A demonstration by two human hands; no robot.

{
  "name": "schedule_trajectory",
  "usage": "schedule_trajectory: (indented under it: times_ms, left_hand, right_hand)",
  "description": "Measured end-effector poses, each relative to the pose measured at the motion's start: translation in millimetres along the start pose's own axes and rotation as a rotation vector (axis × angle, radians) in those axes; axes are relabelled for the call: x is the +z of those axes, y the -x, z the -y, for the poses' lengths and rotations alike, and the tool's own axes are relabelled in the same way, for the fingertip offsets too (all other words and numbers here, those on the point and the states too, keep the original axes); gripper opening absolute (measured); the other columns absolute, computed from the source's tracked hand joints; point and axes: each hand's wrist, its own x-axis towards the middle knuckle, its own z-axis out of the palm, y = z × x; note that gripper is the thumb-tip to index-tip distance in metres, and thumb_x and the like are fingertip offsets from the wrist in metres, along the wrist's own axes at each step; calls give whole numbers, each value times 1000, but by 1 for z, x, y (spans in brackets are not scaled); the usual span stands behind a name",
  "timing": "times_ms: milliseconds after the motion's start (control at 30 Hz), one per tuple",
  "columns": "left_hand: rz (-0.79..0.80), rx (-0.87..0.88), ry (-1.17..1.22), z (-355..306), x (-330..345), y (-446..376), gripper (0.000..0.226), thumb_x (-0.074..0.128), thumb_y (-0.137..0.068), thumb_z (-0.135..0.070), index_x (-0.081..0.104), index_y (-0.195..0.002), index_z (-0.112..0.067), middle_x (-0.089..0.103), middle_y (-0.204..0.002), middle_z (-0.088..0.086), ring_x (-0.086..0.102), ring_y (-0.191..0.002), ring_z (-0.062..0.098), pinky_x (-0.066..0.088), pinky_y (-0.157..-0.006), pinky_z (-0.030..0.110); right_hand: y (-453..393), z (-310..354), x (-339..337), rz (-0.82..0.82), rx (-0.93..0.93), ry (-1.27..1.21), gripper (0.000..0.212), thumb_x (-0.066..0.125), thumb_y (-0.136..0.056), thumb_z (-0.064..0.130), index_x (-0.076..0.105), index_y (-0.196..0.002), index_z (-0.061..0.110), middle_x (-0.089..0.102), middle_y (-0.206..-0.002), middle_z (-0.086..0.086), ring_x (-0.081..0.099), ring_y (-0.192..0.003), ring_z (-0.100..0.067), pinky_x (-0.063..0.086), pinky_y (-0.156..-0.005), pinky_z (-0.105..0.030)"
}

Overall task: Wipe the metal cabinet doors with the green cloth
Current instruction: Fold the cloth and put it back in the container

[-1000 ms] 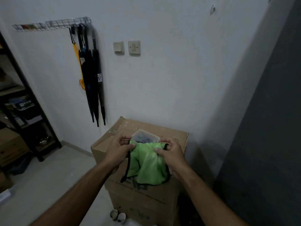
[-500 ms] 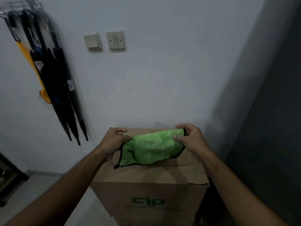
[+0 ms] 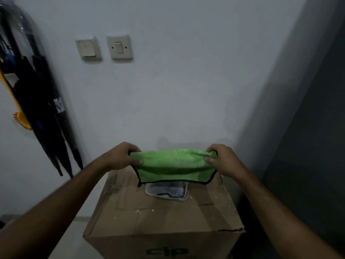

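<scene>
The green cloth [image 3: 173, 164] is held stretched above a cardboard box [image 3: 164, 217], pinched at its left end by the left hand [image 3: 121, 157] and at its right end by the right hand [image 3: 222, 160]. The cloth is apparently being readied; wiping is not begun. Next, it must be carried to the dark cabinet [image 3: 317, 146] on the right.

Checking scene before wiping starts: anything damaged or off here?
Cardboard box: top front right edge is torn. Nothing else stands out. Left hand and right hand hold the green cloth stretched above it.
</scene>
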Motion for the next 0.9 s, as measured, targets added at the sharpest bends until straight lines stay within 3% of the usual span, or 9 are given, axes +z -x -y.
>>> schedule_trajectory:
  times_ms: [133, 200, 267, 367, 467, 567, 667, 767, 900]
  left_hand:
    - [-31, 34, 80, 8, -9, -16, 15, 80, -83, -21, 74, -76, -9, 71, -76, 6, 64, -68, 7, 51, -63, 21]
    - [-21, 22, 235, 13, -12, -20, 22, 78, -82, -26, 74, -83, -4, 74, -84, 9, 68, -77, 9, 54, -73, 24]
    - [0, -2, 486, 17, -14, -23, 48, 79, -76, -38, 72, -96, 6, 75, -98, 15, 71, -89, 17, 57, -85, 32]
    - [66, -69, 791, 21, -11, -33, 85, 91, -55, -57, 70, -112, 4, 73, -113, 18, 71, -104, 26, 60, -84, 34]
    - [82, -186, 878, 24, -6, -45, 65, 73, -82, -49, 65, -122, 1, 71, -119, 18, 67, -113, 32, 55, -97, 45]
    - [100, -283, 896, 21, -3, -51, 33, 53, -100, -22, 65, -123, 0, 73, -115, 14, 72, -99, 23, 60, -84, 36]
    - [62, -243, 810, 10, 3, -55, 25, 52, -96, 0, 66, -117, 3, 73, -112, 19, 72, -88, 22, 62, -73, 33]
    - [15, -155, 716, -15, 16, -56, 21, 56, -96, 2, 68, -112, 4, 71, -113, 24, 71, -88, 25, 61, -73, 36]
    - [110, -116, 844, -47, 31, -55, 26, 48, -98, -3, 69, -113, 3, 70, -116, 24, 71, -97, 31, 60, -87, 43]
  right_hand:
    - [-14, 0, -6, -11, -51, -119, 16, 75, -88, 26, 69, -78, 16, 55, -72, 7, 52, -73, -10, 35, -65, -29]
    - [-17, -3, -7, 35, 31, -419, 21, 75, -89, 29, 69, -77, 12, 67, -72, -2, 64, -70, -14, 48, -64, -29]
    - [-20, -2, -8, 53, 147, -720, 24, 72, -91, 28, 67, -85, 5, 72, -82, -10, 71, -75, -18, 55, -64, -31]
    - [-27, 2, -2, 50, 265, -930, 20, 69, -92, 28, 68, -93, 8, 72, -85, -10, 69, -73, -18, 55, -61, -29]
    - [-35, 1, 6, 155, 376, -1059, 20, 66, -95, 22, 70, -105, 5, 73, -91, -9, 69, -79, -21, 57, -66, -36]
    - [-42, 3, 18, 146, 454, -1002, 16, 67, -91, 6, 70, -106, 1, 73, -99, -17, 69, -82, -27, 59, -70, -41]
    - [-46, 21, 30, -67, 449, -900, 11, 74, -84, -1, 69, -93, 2, 74, -93, -17, 71, -71, -23, 57, -58, -31]
    - [-48, 48, 48, -190, 313, -822, 15, 78, -82, 3, 68, -94, 1, 75, -86, -14, 72, -74, -24, 58, -66, -34]
    - [-49, 87, 61, -183, 189, -725, 8, 72, -89, 17, 71, -92, 10, 75, -84, -6, 72, -78, -19, 60, -74, -38]
